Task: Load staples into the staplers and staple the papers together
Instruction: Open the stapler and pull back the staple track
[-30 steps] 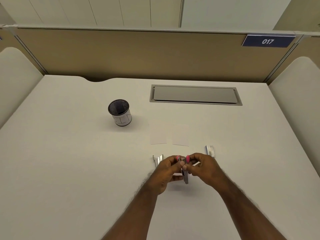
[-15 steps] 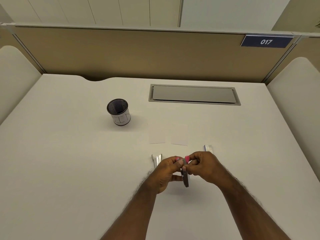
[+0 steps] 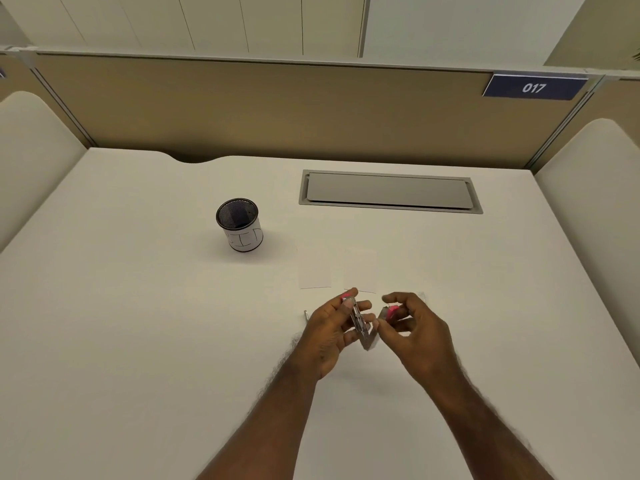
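Observation:
A small pink and grey stapler (image 3: 365,327) is swung open into a V above the desk. My left hand (image 3: 332,336) grips its metal magazine half, and my right hand (image 3: 412,327) holds the pink-topped cover half. Two small white papers (image 3: 316,275) (image 3: 360,277) lie side by side on the desk just beyond my hands. A sliver of a second stapler (image 3: 306,315) shows left of my left hand, mostly hidden. A pale staple strip or box (image 3: 423,295) peeks out behind my right hand.
A black mesh cup with a white label (image 3: 239,225) stands to the far left on the white desk (image 3: 138,341). A grey cable hatch (image 3: 389,191) is set into the desk at the back. Tan partition walls close in the back and both sides.
The stapler was held shut between both hands; now my right hand has pulled the cover to the right, and the stapler stands open. The camera has shifted slightly.

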Motion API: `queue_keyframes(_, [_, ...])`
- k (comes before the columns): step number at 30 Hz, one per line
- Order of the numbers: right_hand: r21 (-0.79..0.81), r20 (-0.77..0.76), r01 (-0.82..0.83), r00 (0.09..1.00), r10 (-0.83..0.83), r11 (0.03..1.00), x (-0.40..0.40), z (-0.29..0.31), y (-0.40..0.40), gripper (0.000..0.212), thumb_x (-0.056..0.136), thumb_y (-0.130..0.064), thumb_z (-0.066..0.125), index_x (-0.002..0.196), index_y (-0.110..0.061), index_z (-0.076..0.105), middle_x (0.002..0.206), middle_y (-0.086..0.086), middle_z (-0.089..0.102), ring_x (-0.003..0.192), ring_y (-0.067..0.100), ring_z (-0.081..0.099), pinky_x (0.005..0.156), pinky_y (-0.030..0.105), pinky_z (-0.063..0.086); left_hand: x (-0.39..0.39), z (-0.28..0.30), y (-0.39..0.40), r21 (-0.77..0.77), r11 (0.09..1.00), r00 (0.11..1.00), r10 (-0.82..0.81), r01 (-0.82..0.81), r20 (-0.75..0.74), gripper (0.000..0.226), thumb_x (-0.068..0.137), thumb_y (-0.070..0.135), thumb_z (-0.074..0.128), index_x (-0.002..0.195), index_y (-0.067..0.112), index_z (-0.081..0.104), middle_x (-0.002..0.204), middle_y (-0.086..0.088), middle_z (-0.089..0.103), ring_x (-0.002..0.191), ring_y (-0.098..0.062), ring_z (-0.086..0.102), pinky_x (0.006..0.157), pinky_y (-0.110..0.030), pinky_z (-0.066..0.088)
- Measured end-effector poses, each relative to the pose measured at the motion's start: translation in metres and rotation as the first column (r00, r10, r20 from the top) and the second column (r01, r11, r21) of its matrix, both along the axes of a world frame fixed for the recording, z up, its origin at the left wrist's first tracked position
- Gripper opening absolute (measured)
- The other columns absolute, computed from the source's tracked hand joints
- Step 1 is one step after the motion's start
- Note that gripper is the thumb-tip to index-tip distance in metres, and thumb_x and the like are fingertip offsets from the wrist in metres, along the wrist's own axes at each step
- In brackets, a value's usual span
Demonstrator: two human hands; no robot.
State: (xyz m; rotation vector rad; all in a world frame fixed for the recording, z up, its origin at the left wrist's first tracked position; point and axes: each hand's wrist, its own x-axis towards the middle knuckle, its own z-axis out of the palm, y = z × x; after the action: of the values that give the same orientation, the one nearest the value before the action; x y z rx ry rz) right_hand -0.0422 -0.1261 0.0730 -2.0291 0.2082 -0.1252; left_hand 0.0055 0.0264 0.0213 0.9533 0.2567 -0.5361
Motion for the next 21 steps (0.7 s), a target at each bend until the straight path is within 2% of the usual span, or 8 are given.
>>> queue_keyframes(3, [0.011, 0.148, 0.027, 0.989, -0.029, 1.000, -0.014, -0.003, 0.009, 0.037, 0.076, -0.015, 0.079, 0.089, -0.044, 0.061, 0.086, -0.020, 0.067, 0.079, 0.001, 0.067, 0.064, 0.003, 0.048, -0.001, 0.002, -0.004, -0.107, 0.994, 0.997, 0.028, -0.036, -0.077, 0.028, 0.100, 0.014, 0.049, 0.125, 0.004, 0.058, 0.114, -0.020, 0.070, 0.103, -0.032, 0.069, 0.073, -0.034, 0.060])
queue_keyframes(5, [0.022, 0.183, 0.050, 0.982, -0.053, 0.998, -0.024, -0.007, 0.012, 0.038, 0.077, -0.011, 0.079, 0.088, -0.041, 0.060, 0.088, -0.018, 0.064, 0.085, 0.002, 0.065, 0.066, 0.005, 0.050, -0.001, 0.001, -0.004, -0.141, 0.990, 0.994, 0.014, -0.029, -0.109, 0.028, 0.101, 0.013, 0.046, 0.124, 0.002, 0.059, 0.116, -0.020, 0.070, 0.109, -0.033, 0.067, 0.078, -0.037, 0.060])
queue_keyframes(9, [-0.050, 0.215, 0.056, 0.976, -0.044, 0.997, -0.048, -0.014, 0.012, 0.022, 0.079, -0.028, 0.075, 0.087, -0.035, 0.056, 0.091, -0.017, 0.058, 0.091, 0.006, 0.061, 0.073, 0.006, 0.051, -0.002, -0.001, 0.001, -0.166, 0.986, 0.987, -0.061, 0.035, -0.152, 0.030, 0.102, 0.013, 0.045, 0.126, 0.003, 0.058, 0.121, -0.018, 0.068, 0.109, -0.035, 0.067, 0.080, -0.042, 0.060])
queue_keyframes(12, [-0.156, 0.254, -0.030, 0.965, 0.069, 0.987, -0.064, -0.019, 0.010, 0.024, 0.079, -0.030, 0.072, 0.087, -0.037, 0.050, 0.095, -0.018, 0.054, 0.092, 0.006, 0.060, 0.072, 0.013, 0.052, -0.002, 0.001, 0.002, -0.158, 0.985, 0.980, -0.101, 0.074, -0.170, 0.029, 0.100, 0.017, 0.048, 0.122, 0.005, 0.062, 0.120, -0.015, 0.070, 0.103, -0.032, 0.070, 0.076, -0.040, 0.061])
queue_keyframes(15, [-0.290, 0.168, -0.213, 0.948, 0.269, 0.933, -0.078, -0.025, 0.006, 0.025, 0.080, -0.044, 0.072, 0.091, -0.035, 0.051, 0.109, -0.016, 0.050, 0.105, -0.004, 0.055, 0.073, 0.013, 0.049, -0.003, 0.002, 0.001, -0.157, 0.984, 0.975, -0.109, 0.079, -0.193, 0.025, 0.098, 0.018, 0.051, 0.114, 0.005, 0.066, 0.110, -0.014, 0.073, 0.092, -0.028, 0.073, 0.069, -0.036, 0.062])
queue_keyframes(17, [-0.290, 0.090, -0.304, 0.935, 0.342, 0.907, -0.082, -0.023, 0.001, 0.033, 0.079, -0.059, 0.067, 0.101, -0.039, 0.052, 0.120, -0.022, 0.046, 0.112, -0.006, 0.052, 0.076, 0.008, 0.047, -0.003, 0.002, 0.002, -0.156, 0.983, 0.974, -0.126, 0.097, -0.187, 0.025, 0.097, 0.018, 0.053, 0.111, 0.005, 0.068, 0.109, -0.015, 0.073, 0.091, -0.028, 0.074, 0.069, -0.034, 0.061])
queue_keyframes(19, [-0.276, 0.090, -0.310, 0.934, 0.345, 0.910, -0.076, -0.017, -0.003, 0.032, 0.084, -0.059, 0.060, 0.110, -0.041, 0.053, 0.124, -0.025, 0.045, 0.117, -0.001, 0.051, 0.083, 0.009, 0.046, -0.004, 0.003, 0.002, -0.153, 0.979, 0.972, -0.160, 0.134, -0.172, 0.025, 0.093, 0.020, 0.057, 0.110, 0.005, 0.069, 0.108, -0.015, 0.073, 0.092, -0.029, 0.073, 0.070, -0.034, 0.061])
queue_keyframes(21, [-0.288, 0.126, -0.243, 0.949, 0.289, 0.926, -0.063, -0.013, -0.006, 0.025, 0.091, -0.048, 0.055, 0.115, -0.038, 0.055, 0.121, -0.021, 0.049, 0.117, 0.004, 0.052, 0.092, 0.013, 0.042, -0.004, 0.004, 0.001, -0.152, 0.973, 0.967, -0.199, 0.175, -0.157, 0.027, 0.088, 0.022, 0.061, 0.107, 0.006, 0.072, 0.108, -0.015, 0.073, 0.093, -0.029, 0.073, 0.069, -0.034, 0.061])
